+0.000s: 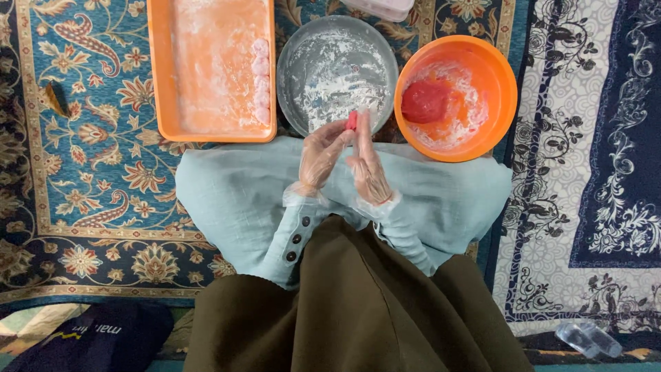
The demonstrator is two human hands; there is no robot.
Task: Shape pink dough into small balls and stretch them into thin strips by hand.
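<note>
Head view, red dough ball [352, 120] between fingers [363, 131]

The person is wearing a pale blue-green top with long, wide sleeves [427, 207]. The left cuff [297, 238] is showing three dark round buttons in a row. Thin, clear plastic gloves are covering the left hand [320, 157] and the right hand [367, 167]. A dark olive-brown cloth [351, 310] is hanging below.

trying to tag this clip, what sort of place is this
Probably a home floor used for making food by hand. The person sits on patterned carpets, with a floured orange tray, a floured metal pan and an orange bowl of red dough laid out. Both gloved hands press a small red piece.
</note>
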